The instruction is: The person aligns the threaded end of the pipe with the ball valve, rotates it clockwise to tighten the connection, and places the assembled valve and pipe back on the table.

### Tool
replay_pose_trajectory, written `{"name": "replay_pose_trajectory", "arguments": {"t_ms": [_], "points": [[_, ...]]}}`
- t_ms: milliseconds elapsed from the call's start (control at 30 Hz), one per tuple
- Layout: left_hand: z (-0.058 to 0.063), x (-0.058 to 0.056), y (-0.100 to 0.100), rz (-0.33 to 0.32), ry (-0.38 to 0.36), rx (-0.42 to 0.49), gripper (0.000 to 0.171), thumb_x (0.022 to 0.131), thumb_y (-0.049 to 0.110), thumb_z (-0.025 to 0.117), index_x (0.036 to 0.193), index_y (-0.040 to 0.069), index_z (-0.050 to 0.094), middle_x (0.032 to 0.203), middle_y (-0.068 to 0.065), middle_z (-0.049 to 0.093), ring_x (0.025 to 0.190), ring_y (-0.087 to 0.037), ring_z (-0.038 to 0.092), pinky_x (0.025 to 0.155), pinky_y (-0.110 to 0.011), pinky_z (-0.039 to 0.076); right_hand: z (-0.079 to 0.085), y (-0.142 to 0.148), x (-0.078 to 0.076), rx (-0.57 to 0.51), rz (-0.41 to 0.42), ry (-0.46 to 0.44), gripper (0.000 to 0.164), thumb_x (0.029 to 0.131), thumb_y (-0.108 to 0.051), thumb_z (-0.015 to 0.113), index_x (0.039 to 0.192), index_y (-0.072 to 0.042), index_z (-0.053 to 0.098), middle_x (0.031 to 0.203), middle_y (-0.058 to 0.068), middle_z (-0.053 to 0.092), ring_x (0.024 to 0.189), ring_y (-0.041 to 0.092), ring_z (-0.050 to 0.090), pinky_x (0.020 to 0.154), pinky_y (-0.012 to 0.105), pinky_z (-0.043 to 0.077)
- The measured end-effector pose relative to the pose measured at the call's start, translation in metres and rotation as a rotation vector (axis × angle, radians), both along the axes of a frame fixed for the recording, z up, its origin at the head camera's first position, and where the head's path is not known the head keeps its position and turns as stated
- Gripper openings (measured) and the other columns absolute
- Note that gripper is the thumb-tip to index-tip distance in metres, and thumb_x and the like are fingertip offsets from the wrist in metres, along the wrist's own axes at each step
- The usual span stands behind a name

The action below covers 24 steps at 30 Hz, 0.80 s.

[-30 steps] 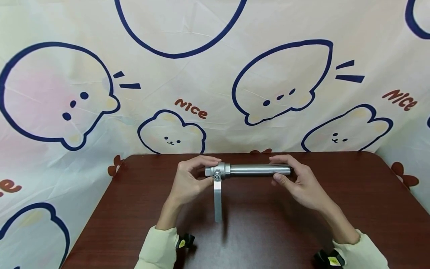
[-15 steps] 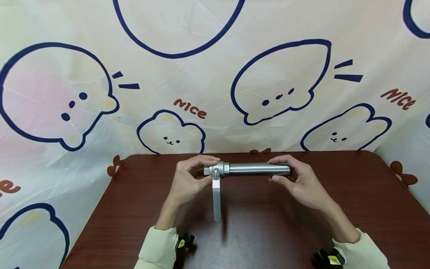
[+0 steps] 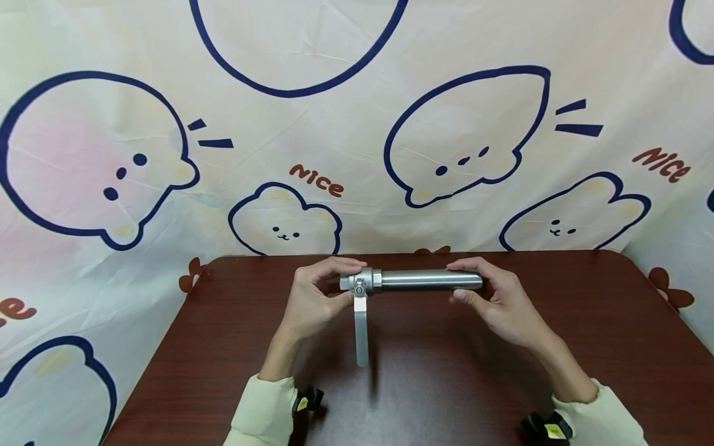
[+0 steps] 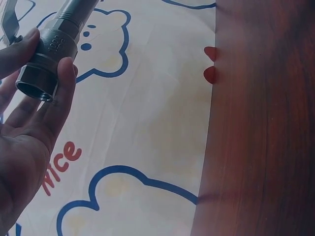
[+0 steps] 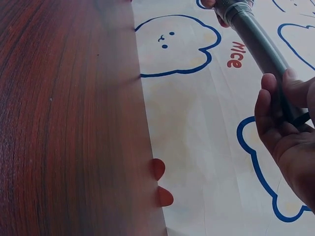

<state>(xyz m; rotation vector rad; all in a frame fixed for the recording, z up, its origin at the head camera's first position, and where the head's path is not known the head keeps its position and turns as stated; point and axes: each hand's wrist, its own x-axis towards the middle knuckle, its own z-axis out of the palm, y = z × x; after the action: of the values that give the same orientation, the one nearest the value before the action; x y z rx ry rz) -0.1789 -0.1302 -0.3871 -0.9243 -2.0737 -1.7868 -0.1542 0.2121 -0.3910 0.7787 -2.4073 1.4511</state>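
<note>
A metal ball valve [image 3: 361,281] joined end to end with a steel pipe [image 3: 426,280] is held level above the table in the head view. The valve's flat lever handle [image 3: 361,331] points down toward the person. My left hand [image 3: 315,300] grips the valve body at the left, thumb below and fingers above. At the other end, my right hand [image 3: 504,306] holds the pipe between thumb and fingers. The left wrist view shows the valve's open hex end [image 4: 37,83] between thumb and fingers. In the right wrist view the fingers curl round the pipe [image 5: 261,44].
A dark brown wooden table [image 3: 223,371] lies beneath the hands. Behind it hangs a pale cloth [image 3: 357,136] printed with cartoon bears and the word "Nice". Black straps with small devices sit at both cuffs.
The valve and pipe stay almost still between both hands. My right thumb has shifted slightly on the pipe's lower side.
</note>
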Motion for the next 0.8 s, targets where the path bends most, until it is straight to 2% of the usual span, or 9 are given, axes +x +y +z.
{"name": "replay_pose_trajectory", "arguments": {"t_ms": [333, 600, 800], "points": [[0.0011, 0.0, -0.0026, -0.016, -0.001, -0.015, 0.042, 0.082, -0.015, 0.083, 0.121, -0.001, 0.078, 0.124, -0.022, 0.077, 0.111, -0.015, 0.076, 0.093, -0.033, 0.065, 0.0021, 0.0, 0.0014, 0.025, -0.021, -0.005, 0.047, 0.097, 0.006, 0.072, 0.139, -0.013, 0.064, 0.102, 0.004, 0.073, 0.082, 0.016, 0.075, 0.063, 0.025, 0.057], [0.004, 0.0019, -0.0061, -0.059, -0.094, -0.004, 0.041, 0.085, -0.015, 0.08, 0.125, -0.004, 0.075, 0.132, -0.022, 0.074, 0.114, -0.014, 0.074, 0.098, -0.035, 0.064, 0.0037, -0.0007, 0.0039, 0.02, -0.021, -0.018, 0.045, 0.098, 0.004, 0.072, 0.139, -0.013, 0.064, 0.1, 0.007, 0.074, 0.082, 0.009, 0.074, 0.064, 0.025, 0.057], [0.0046, 0.0025, -0.0067, -0.055, -0.091, 0.008, 0.039, 0.087, -0.014, 0.079, 0.124, -0.005, 0.075, 0.128, -0.024, 0.074, 0.108, -0.015, 0.075, 0.095, -0.032, 0.064, 0.0028, -0.0018, 0.0028, 0.016, -0.019, -0.014, 0.045, 0.099, 0.004, 0.071, 0.14, -0.012, 0.064, 0.099, 0.007, 0.074, 0.082, 0.01, 0.074, 0.064, 0.025, 0.057]]}}
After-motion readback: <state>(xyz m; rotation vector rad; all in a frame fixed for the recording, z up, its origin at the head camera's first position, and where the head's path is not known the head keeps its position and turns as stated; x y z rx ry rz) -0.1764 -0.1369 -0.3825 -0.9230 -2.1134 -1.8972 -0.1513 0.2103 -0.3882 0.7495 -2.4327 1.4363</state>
